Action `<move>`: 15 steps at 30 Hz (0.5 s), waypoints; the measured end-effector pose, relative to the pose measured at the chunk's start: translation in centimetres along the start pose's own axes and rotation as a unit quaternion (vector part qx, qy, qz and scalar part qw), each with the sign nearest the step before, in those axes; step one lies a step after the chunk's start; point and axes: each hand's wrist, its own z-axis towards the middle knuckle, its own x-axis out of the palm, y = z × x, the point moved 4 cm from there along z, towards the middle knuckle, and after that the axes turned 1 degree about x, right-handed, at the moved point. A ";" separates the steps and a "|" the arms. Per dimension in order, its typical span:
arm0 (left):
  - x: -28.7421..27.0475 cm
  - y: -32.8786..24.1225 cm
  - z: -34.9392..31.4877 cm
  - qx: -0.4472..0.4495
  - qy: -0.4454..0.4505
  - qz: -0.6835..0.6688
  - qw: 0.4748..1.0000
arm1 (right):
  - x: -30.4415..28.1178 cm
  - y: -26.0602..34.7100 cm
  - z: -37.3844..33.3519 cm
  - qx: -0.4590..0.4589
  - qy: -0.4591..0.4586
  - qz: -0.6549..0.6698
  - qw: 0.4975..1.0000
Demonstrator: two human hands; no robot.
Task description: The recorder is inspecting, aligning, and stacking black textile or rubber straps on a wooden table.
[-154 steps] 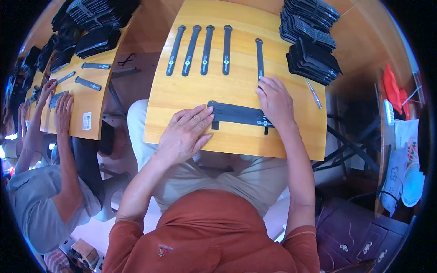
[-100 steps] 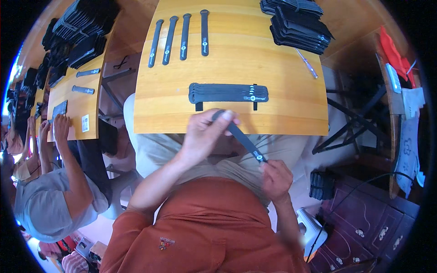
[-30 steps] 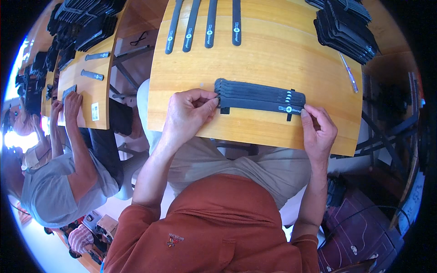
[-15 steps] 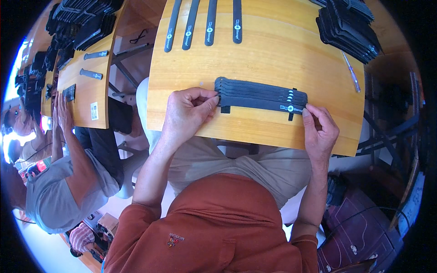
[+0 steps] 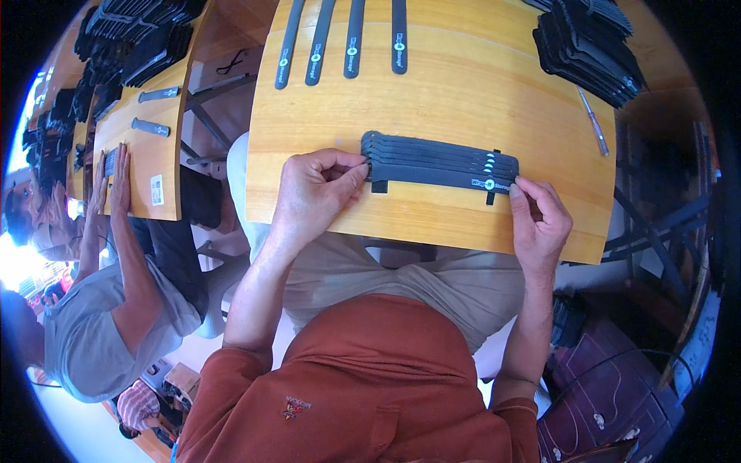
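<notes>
A fanned stack of dark grey straps (image 5: 432,156) lies across the near part of my wooden table, each strap overlapping the one behind it. My left hand (image 5: 320,189) pinches the left end of the nearest strap (image 5: 432,177) between thumb and fingers. At its other end, my right hand (image 5: 542,220) grips the strap's right tip in the same way. Two short black tabs, a left one (image 5: 380,187) and a right one (image 5: 490,198), stick out from under the stack's front edge.
Several single straps (image 5: 353,38) lie spaced apart at the far side. A black bundle pile (image 5: 587,54) and a screwdriver (image 5: 593,122) are at the right. On the left, a co-worker (image 5: 116,309) has both hands over small straps at another table (image 5: 166,166).
My hands and the strap stack keep the same arrangement; the whole view has shifted slightly. At the left table, the co-worker's hands have moved apart, one on each side of the small straps.
</notes>
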 end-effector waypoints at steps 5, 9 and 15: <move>0.1 -0.2 -0.1 -0.010 -0.004 -0.003 1.000 | 0.0 0.4 0.1 -0.010 -0.003 -0.008 1.000; -0.1 -0.1 -0.1 -0.010 -0.006 0.002 1.000 | 0.1 0.5 0.1 -0.022 -0.010 -0.001 1.000; 0.0 0.0 -0.1 -0.016 -0.010 0.008 1.000 | 0.1 0.7 0.1 -0.004 -0.009 0.008 1.000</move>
